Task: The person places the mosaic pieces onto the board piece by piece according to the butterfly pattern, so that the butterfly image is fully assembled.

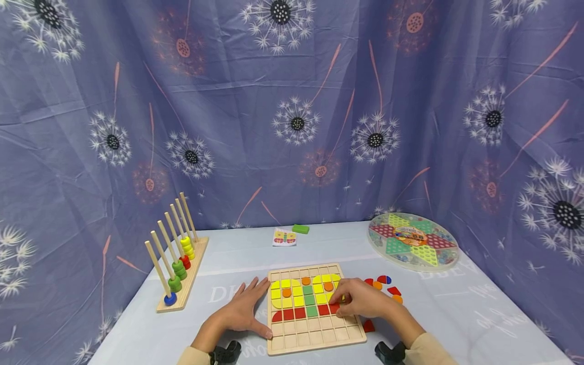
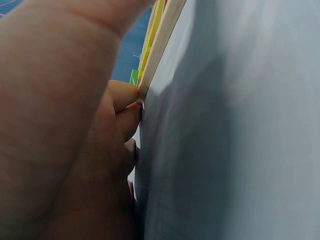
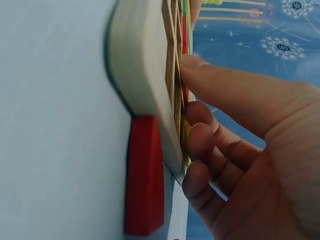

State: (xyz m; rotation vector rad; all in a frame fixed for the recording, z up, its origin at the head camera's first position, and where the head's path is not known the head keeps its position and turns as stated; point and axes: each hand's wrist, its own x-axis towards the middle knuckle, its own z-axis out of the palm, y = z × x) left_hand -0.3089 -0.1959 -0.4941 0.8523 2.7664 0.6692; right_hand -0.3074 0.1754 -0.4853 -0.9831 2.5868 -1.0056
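Note:
A wooden grid board [image 1: 315, 338] lies on the table, its upper cells filled with yellow tiles [image 1: 276, 294], orange discs [image 1: 306, 280], green tiles [image 1: 311, 300] and a row of red tiles [image 1: 288, 314]. My left hand [image 1: 244, 310] is spread at the board's left side, thumb and fingertips touching its edge. With thumb and index finger, my right hand [image 1: 362, 299] pinches a red tile [image 1: 334, 307] at the right end of the red row. That tile is partly covered by the fingers. In the right wrist view, another red piece [image 3: 145, 175] lies beside the board's corner.
Several loose red, orange and blue pieces [image 1: 384, 279] lie right of the board, partly behind my right forearm. A peg stand [image 1: 187, 289] with coloured rings is at left. Farther back are a pattern card [image 1: 285, 242], a green block [image 1: 300, 229] and a round star-patterned game board [image 1: 396, 247].

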